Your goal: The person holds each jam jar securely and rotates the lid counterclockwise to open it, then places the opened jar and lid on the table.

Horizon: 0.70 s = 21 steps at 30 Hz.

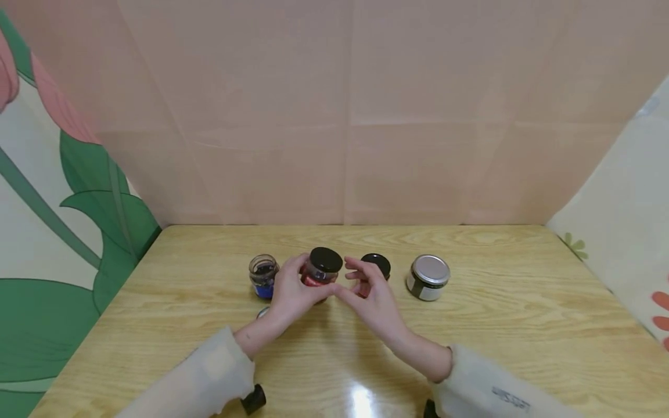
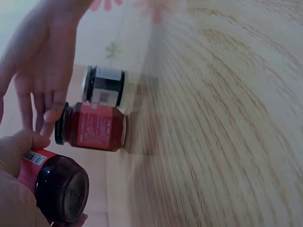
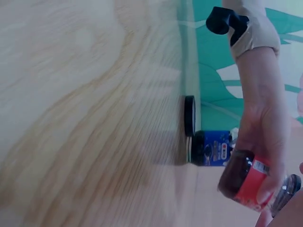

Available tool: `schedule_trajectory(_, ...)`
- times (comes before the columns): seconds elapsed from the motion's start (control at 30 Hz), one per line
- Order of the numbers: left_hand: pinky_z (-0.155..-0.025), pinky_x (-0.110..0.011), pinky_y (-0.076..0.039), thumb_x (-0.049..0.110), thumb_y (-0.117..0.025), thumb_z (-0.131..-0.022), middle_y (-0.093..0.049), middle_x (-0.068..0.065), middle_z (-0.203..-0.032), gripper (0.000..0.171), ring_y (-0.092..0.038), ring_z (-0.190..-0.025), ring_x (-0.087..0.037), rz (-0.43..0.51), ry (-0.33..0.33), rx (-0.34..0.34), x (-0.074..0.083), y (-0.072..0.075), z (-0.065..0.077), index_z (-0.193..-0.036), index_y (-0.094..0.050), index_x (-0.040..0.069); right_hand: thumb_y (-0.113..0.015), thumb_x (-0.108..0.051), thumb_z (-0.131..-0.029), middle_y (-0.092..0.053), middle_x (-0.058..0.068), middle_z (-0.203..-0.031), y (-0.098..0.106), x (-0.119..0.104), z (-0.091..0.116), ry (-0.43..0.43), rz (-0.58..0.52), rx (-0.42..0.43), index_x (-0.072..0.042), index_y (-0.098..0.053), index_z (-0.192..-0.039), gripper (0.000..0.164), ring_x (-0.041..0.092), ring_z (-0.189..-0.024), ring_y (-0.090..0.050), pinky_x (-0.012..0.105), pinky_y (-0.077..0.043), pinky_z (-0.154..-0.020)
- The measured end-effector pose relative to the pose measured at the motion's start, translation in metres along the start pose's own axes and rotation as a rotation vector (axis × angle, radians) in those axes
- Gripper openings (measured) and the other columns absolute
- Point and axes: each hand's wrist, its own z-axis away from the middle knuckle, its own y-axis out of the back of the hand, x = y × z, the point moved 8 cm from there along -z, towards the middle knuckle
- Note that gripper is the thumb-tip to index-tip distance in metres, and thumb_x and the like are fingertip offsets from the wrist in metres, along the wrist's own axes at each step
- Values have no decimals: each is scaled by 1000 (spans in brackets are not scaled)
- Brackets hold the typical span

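My left hand (image 1: 290,293) grips a glass jar (image 1: 320,273) with a black lid and a red label, raised off the table and tilted. Its dark base (image 2: 71,191) faces the left wrist camera. To the right, my right hand (image 1: 378,302) holds nothing; its fingers are loosely bent beside the held jar, and its thumb tip is near the left thumb. Past the right hand stands a second red-label jar (image 2: 94,126) with a black lid. Left of the left hand stands a lidless blue-label jar (image 1: 263,276), with dark contents.
A low jar (image 1: 428,277) with a silver lid stands at the right. A loose dark-rimmed lid (image 3: 190,116) lies near the blue-label jar, mostly behind the left wrist in the head view. The wood-grain table (image 1: 522,325) meets a draped back wall.
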Motion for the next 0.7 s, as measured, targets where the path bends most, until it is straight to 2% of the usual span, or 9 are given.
schedule_trajectory(0.17, -70, -31, -42, 25, -83, -63, -60, -4, -85, 45, -53, -80, -17, -27, -68, 3, 9, -3, 3, -101, -67, 10, -77, -17, -80, -52, 10, -120, -7, 3, -2, -89, -13, 16, -7, -56, -130, 55, 24, -97, -55, 21, -47, -74)
schedule_trajectory(0.27, -63, -26, -41, 27, -83, -62, -56, 1, -78, 39, -50, -72, -13, -66, -129, 19, 17, -3, 7, -91, -63, 12, -77, -21, -81, -54, 8, -117, -9, 2, -1, -95, -17, 30, -8, -59, -126, 51, 18, -94, -54, 22, -45, -75)
schedule_trajectory(0.37, -58, -23, -39, 32, -85, -59, -52, 4, -76, 43, -47, -68, -10, -132, -181, 31, 26, -4, 13, -84, -56, 13, -78, -22, -80, -56, 8, -116, -9, 0, 0, -75, -15, 49, -10, -62, -122, 46, 17, -94, -53, 25, -44, -79)
schedule_trajectory(0.47, -57, -22, -39, 36, -86, -57, -49, 5, -76, 49, -46, -66, -10, -195, -201, 36, 31, -4, 17, -81, -50, 15, -79, -22, -78, -58, 5, -115, -9, -1, 2, -67, -17, 69, -13, -63, -121, 46, 15, -98, -52, 28, -43, -84)
schedule_trajectory(0.7, -54, -22, -39, 37, -85, -57, -48, 6, -77, 49, -46, -66, -9, -275, -182, 44, 34, -4, 20, -82, -48, 16, -80, -20, -77, -58, 4, -117, -10, -1, 5, -71, -57, 91, -15, -63, -123, 50, 16, -100, -51, 33, -42, -87)
